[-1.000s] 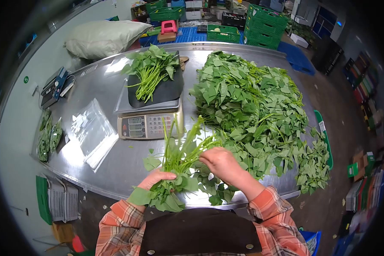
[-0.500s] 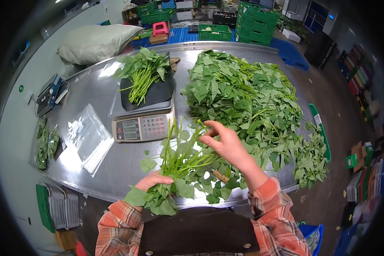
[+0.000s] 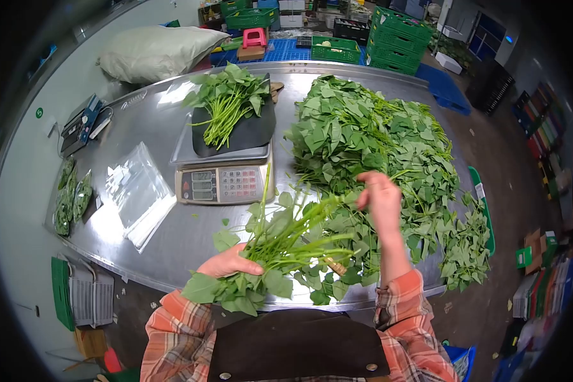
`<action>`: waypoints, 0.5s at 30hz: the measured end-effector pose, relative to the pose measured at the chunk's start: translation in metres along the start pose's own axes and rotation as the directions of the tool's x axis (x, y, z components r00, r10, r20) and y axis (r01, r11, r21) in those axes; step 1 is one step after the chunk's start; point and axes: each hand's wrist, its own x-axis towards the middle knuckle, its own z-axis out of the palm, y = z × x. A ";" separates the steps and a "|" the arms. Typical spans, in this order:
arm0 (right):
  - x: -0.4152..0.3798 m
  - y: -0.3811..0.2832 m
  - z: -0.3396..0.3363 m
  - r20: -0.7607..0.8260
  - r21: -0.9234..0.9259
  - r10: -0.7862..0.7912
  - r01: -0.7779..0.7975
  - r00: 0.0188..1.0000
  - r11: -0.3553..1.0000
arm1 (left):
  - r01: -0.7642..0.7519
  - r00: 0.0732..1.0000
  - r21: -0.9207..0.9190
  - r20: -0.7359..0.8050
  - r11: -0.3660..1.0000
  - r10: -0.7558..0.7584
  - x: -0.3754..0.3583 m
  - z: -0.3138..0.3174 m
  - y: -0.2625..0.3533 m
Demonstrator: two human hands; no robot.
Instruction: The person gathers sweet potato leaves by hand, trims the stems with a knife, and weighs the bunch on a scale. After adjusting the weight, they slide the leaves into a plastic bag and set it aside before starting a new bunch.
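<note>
My left hand is closed around a bunch of leafy green stems, at the near edge of the metal table. The leaves hang toward me and the cut stems point away and to the right. My right hand is raised just right of the stem tips, its fingers curved and a little blurred, with a gap between thumb and forefinger. Behind and beside it lies a big heap of the same leafy greens. A small brown, handle-like object shows partly under the bunch.
Beyond my left hand stands a digital scale, bearing another bunch of greens on a black tray. Clear plastic bags lie to its left, near bagged greens. Green crates stack past the table.
My right hand has moved right, away from the stem tips. The bunch in my left hand leans further right. The whole view has shifted slightly.
</note>
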 end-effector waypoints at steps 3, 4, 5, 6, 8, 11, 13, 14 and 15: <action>0.016 -0.011 -0.039 0.075 0.096 0.099 -0.106 0.992 0.990 | -0.063 0.997 0.025 0.038 0.998 0.062 -0.007 -0.019 -0.005; 0.009 -0.015 -0.041 0.333 0.047 0.127 -0.151 0.934 0.987 | -0.038 0.999 0.019 0.021 0.999 0.037 -0.010 -0.018 -0.001; 0.001 -0.020 -0.036 0.534 -0.012 0.149 -0.168 0.832 0.986 | -0.022 1.000 0.068 0.006 0.997 0.022 -0.011 -0.017 0.001; -0.010 -0.027 -0.023 0.705 -0.074 0.173 -0.171 0.688 0.982 | -0.006 1.000 0.117 -0.009 0.993 0.007 -0.011 -0.017 0.003; -0.030 -0.029 0.001 0.758 -0.039 0.214 -0.286 0.616 0.958 | 0.023 1.000 0.218 -0.019 0.976 -0.020 -0.011 -0.011 0.013; -0.038 -0.023 0.011 0.660 0.113 0.190 -0.346 0.727 0.931 | 0.007 1.000 0.429 -0.011 0.903 -0.002 -0.009 -0.001 0.026; -0.030 -0.006 0.006 0.546 0.494 0.029 -0.350 0.837 0.796 | -0.066 0.997 0.629 0.007 0.775 0.080 -0.007 -0.008 0.024; -0.016 0.000 -0.008 0.502 0.737 -0.132 -0.342 0.855 0.584 | -0.084 0.992 0.673 -0.015 0.735 0.127 -0.008 -0.009 0.025; -0.006 0.000 -0.014 0.407 0.896 -0.267 -0.325 0.874 0.304 | -0.099 0.984 0.715 -0.033 0.692 0.175 -0.010 -0.008 0.026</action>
